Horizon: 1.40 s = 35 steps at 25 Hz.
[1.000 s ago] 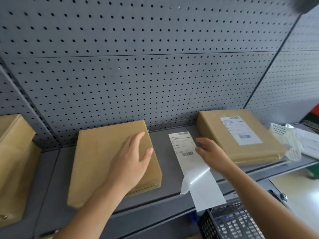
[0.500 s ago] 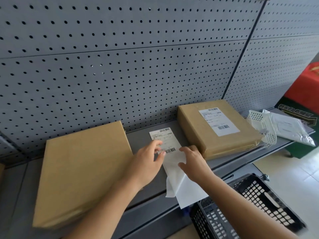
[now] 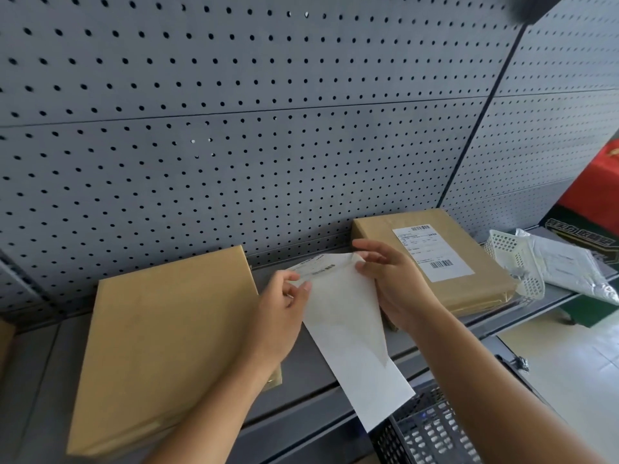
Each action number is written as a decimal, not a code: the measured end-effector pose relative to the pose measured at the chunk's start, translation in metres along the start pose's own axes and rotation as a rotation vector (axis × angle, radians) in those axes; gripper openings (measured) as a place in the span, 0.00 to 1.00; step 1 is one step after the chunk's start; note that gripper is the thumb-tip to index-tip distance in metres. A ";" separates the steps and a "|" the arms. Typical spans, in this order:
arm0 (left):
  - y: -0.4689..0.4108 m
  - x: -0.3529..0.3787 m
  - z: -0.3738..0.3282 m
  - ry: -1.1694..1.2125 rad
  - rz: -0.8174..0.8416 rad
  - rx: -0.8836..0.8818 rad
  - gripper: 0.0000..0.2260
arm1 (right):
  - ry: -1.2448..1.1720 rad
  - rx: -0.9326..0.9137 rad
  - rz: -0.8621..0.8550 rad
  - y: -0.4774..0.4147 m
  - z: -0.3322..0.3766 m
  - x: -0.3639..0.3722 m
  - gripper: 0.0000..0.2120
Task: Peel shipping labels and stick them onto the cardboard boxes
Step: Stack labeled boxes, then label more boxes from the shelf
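A white label strip (image 3: 341, 316) is lifted off the grey shelf (image 3: 50, 363), its long backing hanging down over the front edge. My left hand (image 3: 281, 313) pinches its upper left corner. My right hand (image 3: 392, 283) pinches the upper right corner, where the printed label (image 3: 316, 267) with a barcode bends away from me. A plain brown cardboard box (image 3: 160, 343) lies flat on the shelf to the left of my hands. A second cardboard box (image 3: 485, 272) to the right carries a stuck shipping label (image 3: 432, 251).
A grey pegboard wall (image 3: 268, 128) backs the shelf. A white perforated basket (image 3: 516, 262) and a silver mailer bag (image 3: 576, 269) lie at the far right. A black plastic crate (image 3: 432, 433) stands below the shelf edge. Part of another brown box (image 3: 5, 339) shows at the far left.
The label strip lay flat on the shelf between the boxes; both hands have now lifted it. My left hand left the plain box a second ago and came to the strip.
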<state>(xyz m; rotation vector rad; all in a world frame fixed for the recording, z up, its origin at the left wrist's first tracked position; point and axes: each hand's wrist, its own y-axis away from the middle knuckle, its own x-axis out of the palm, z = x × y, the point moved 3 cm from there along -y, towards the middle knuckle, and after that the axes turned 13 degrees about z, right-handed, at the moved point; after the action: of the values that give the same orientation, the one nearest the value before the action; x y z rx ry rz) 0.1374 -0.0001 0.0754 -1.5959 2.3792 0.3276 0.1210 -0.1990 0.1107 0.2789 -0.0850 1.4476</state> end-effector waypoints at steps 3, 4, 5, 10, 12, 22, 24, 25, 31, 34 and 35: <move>-0.003 -0.002 -0.004 0.274 0.024 -0.035 0.12 | -0.115 -0.036 0.026 0.002 0.005 0.010 0.16; -0.003 -0.003 -0.006 0.347 0.034 -0.045 0.13 | -0.131 -0.040 0.036 0.003 0.004 0.013 0.16; -0.003 -0.004 -0.005 0.402 0.040 -0.052 0.13 | -0.134 -0.041 0.051 0.004 0.000 0.015 0.16; -0.006 -0.012 -0.003 0.503 0.031 -0.041 0.14 | 0.064 -0.013 0.093 0.010 -0.022 0.017 0.17; -0.007 -0.013 0.000 0.482 0.009 -0.029 0.14 | 0.377 0.001 0.069 0.012 -0.027 0.016 0.15; -0.002 -0.011 0.003 0.374 0.038 0.034 0.15 | 1.333 -0.379 0.139 0.012 -0.008 0.043 0.10; -0.001 -0.010 0.002 0.361 0.055 0.042 0.16 | 1.380 -0.447 0.197 0.009 -0.007 0.053 0.11; -0.001 -0.010 0.002 0.359 0.061 0.044 0.16 | 1.399 -0.466 0.211 0.007 -0.008 0.056 0.11; 0.001 -0.010 0.001 0.327 0.069 0.068 0.15 | 1.552 -0.563 0.166 0.001 -0.005 0.059 0.04; 0.001 -0.010 0.001 0.311 0.055 0.070 0.15 | 1.623 -0.596 0.164 0.000 -0.006 0.059 0.04; 0.001 -0.010 0.001 0.305 0.054 0.069 0.15 | 1.638 -0.597 0.167 0.000 -0.007 0.059 0.04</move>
<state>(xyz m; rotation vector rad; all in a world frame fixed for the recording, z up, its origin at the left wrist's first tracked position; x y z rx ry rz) 0.1404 0.0090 0.0776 -1.6540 2.6268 0.0098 0.1277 -0.1401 0.1170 -1.4328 0.7894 1.3570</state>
